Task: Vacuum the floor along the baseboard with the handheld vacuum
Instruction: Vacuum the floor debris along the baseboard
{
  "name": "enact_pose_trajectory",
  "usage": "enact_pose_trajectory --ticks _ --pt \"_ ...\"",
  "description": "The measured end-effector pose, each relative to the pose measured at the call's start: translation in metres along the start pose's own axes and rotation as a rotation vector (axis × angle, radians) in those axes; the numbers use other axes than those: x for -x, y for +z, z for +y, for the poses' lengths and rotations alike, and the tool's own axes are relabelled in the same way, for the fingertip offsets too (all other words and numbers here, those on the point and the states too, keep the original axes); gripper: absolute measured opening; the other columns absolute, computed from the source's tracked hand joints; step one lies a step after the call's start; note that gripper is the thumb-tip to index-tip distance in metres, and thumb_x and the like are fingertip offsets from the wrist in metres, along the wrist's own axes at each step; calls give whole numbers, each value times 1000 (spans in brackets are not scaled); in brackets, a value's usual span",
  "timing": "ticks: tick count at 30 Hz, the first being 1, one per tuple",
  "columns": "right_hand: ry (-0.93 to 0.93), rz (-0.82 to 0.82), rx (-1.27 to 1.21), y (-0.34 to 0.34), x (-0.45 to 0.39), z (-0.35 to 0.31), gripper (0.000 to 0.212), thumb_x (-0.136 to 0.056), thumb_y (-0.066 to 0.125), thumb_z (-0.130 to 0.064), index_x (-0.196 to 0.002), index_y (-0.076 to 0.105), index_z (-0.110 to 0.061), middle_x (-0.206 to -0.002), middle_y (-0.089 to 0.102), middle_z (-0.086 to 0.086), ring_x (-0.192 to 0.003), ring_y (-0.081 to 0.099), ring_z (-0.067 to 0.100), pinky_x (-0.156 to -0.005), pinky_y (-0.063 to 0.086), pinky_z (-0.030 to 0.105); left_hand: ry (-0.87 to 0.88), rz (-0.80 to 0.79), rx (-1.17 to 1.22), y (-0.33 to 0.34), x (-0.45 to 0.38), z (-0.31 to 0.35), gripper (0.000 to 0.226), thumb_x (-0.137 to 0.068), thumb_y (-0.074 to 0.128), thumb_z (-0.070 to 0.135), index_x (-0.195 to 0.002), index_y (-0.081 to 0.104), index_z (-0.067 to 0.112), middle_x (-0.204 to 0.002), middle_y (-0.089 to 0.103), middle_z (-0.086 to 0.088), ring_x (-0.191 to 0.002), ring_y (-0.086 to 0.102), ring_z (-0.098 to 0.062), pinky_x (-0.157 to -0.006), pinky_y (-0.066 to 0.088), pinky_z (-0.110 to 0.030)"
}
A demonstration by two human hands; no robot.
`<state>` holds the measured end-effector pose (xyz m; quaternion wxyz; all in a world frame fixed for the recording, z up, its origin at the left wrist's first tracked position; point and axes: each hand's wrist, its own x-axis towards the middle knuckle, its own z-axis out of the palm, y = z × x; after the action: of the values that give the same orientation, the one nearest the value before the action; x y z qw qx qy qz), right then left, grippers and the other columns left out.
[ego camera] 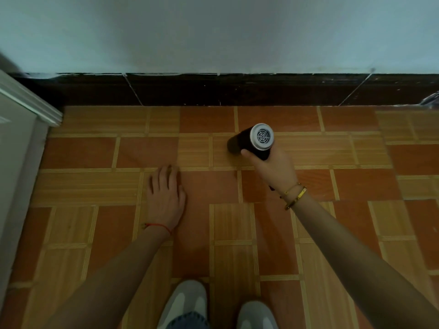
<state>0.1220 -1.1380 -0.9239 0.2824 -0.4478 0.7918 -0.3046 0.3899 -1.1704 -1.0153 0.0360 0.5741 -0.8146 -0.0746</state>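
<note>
The right hand [273, 169] holds the handheld vacuum [251, 141] from below, with its fingers [247, 153] closed around the lower part of the black body. The vacuum is a short dark cylinder, and its silver-grey end cap with a round grille faces up toward the camera. The other end points down and to the left, toward the floor [308, 150]; whether it touches the floor I cannot tell. The vacuum is right of the middle of the view, near the dark baseboard [213, 91] but apart from it. No brand name or label can be read on the vacuum.

The left hand [165, 193] holds nothing. Its fingers are stretched out and close together, palm down, low over the floor or on it, to the left of the vacuum and a little nearer.

The right wrist carries gold bracelets [294, 195]; the marks on the wider one are too small to read. The left wrist has a thin red string [159, 226].

The floor has a pattern of reddish-brown and light wood-like tiles. Above the baseboard is a pale wall [213, 32]. At the left edge stands a white door frame [28, 100]. At the near edge two grey and white shoes [187, 302] are seen.
</note>
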Motion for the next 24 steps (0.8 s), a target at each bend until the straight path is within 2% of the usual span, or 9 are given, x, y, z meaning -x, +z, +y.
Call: enact_pose_trajectory --ticks 3,6,10,14,18,24 --pt "-29 44 26 2 -7 -1 61 -81 67 -50 -129 51 -16 -109 67 -2 -96 62 13 -67 42 17 1 2 -7 -1 0 -3 54 -97 31 31 -146 42 11 -148 44 -16 -135 40 -35 -115 29 -54" --pt "-59 -44 26 11 -5 -6 59 -81 67 -51 -127 52 -18 -103 66 -7 -95 62 11 -64 39 12 -10 10 -2 -1 -1 -4 54 -96 33 31 -145 42 11 -149 44 -16 -136 39 -36 -116 27 -54" --pt "-99 -175 11 27 -3 -14 58 -81 66 -53 -128 51 -23 -106 65 -10 -98 61 8 -73 46 19 -5 12 0 -1 -1 -5 54 -96 34 31 -145 42 11 -149 43 -16 -139 37 -34 -117 25 -57" --pt "-68 -106 -5 35 -20 -18 61 -80 65 -54 -130 50 -23 -103 63 -10 -97 62 11 -64 40 13 -6 3 -5 0 -1 -5 54 -96 35 31 -146 41 12 -150 42 -15 -141 35 -33 -117 24 -60" --pt "-68 30 -46 32 -45 -24 71 -81 69 -47 -139 42 -17 -123 63 -2 -109 59 13 -76 42 14 -8 8 -7 1 -1 -6 56 -95 36 31 -147 40 12 -150 42 -14 -142 34 -32 -117 24 -60" --pt "-100 88 -32 41 -77 -40 69 -80 70 -47 -136 46 -15 -125 64 2 -114 60 19 -85 45 21 -7 27 8 3 -1 -6 56 -93 37 31 -146 42 12 -151 42 -13 -142 34 -33 -118 22 -59"
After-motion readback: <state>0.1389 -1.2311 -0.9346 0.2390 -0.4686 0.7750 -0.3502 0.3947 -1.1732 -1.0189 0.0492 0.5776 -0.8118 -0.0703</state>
